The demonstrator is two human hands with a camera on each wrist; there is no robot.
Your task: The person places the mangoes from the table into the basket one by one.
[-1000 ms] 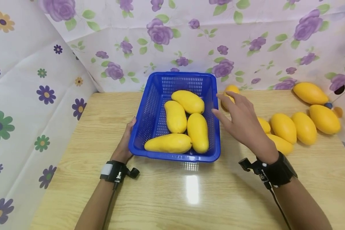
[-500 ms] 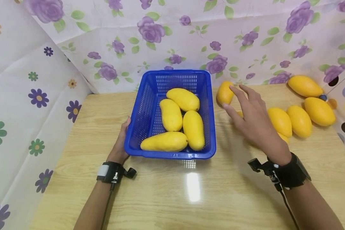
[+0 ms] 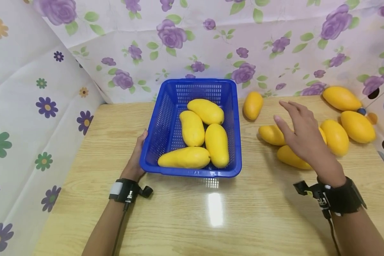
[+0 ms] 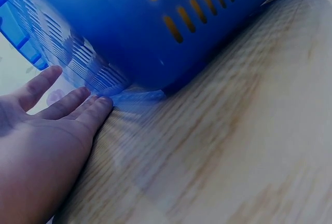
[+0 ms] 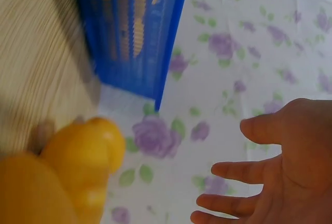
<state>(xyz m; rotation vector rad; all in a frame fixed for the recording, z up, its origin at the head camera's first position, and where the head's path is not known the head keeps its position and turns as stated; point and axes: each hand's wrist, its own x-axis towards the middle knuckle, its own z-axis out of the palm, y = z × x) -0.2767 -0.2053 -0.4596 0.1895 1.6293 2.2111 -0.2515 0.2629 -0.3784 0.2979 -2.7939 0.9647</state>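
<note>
A blue plastic basket (image 3: 192, 173) with slotted walls stands on the table and holds several yellow mangoes (image 3: 192, 128). At its left side is my left hand (image 3: 135, 158); in the left wrist view its extended fingers (image 4: 96, 111) touch the basket's wall. My right hand (image 3: 304, 137), fingers spread and holding nothing, hovers above the loose mangoes on the right. Beneath and around it lie a small mango (image 3: 270, 135), another mango (image 3: 292, 158) partly covered by the hand, and a mango (image 3: 334, 138) just to its right.
A single mango (image 3: 253, 105) lies between the basket and the back cloth. Two more mangoes, one (image 3: 358, 127) in front of the other (image 3: 341, 98), rest at the far right. Flowered cloth (image 3: 115, 46) hangs behind and left of the wooden table (image 3: 172, 213).
My right hand has moved away from the basket's right rim, rightward over the loose mangoes. The left hand stays at the basket; the mangoes inside look the same.
</note>
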